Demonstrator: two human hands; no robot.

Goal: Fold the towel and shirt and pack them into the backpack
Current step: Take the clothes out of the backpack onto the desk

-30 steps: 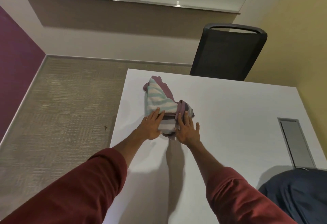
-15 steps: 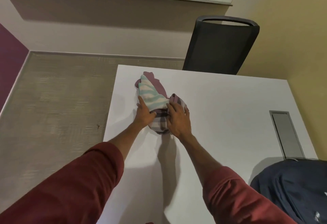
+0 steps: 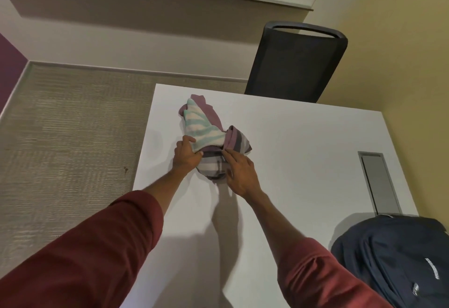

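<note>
on the white table [image 3: 303, 161], two hands work a bundle of cloth.
the left hand [image 3: 185, 155] pinches the near end of the striped towel [image 3: 202, 127] between thumb and curled fingers. the right hand [image 3: 240, 174] lies with fairly straight fingers on the checked shirt [image 3: 215, 165], bunched under and beside the towel, near the table's far left corner. the dark blue backpack [image 3: 393, 259] lies well apart at the near right. a black chair [image 3: 296, 64] stands behind the table.

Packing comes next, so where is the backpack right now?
In the head view the navy backpack lies at the lower right, on the near right corner of the white table, just this side of the grey inset panel.
</note>
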